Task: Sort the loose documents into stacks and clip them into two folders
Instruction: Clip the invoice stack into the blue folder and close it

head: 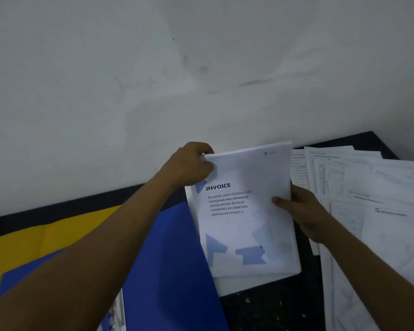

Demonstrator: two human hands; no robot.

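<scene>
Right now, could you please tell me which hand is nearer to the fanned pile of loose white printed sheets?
Right. The right hand grips the white invoice stack at its edge beside the loose sheets; the left hand pinches its opposite top corner.

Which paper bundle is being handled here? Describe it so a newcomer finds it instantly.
On the dark table under the white wall, look between the blue folder and the fanned loose printed sheets. There, the left hand and right hand hold a white paper stack; unlike its neighbours, its cover reads INVOICE in bold above pale blue shapes.
</scene>
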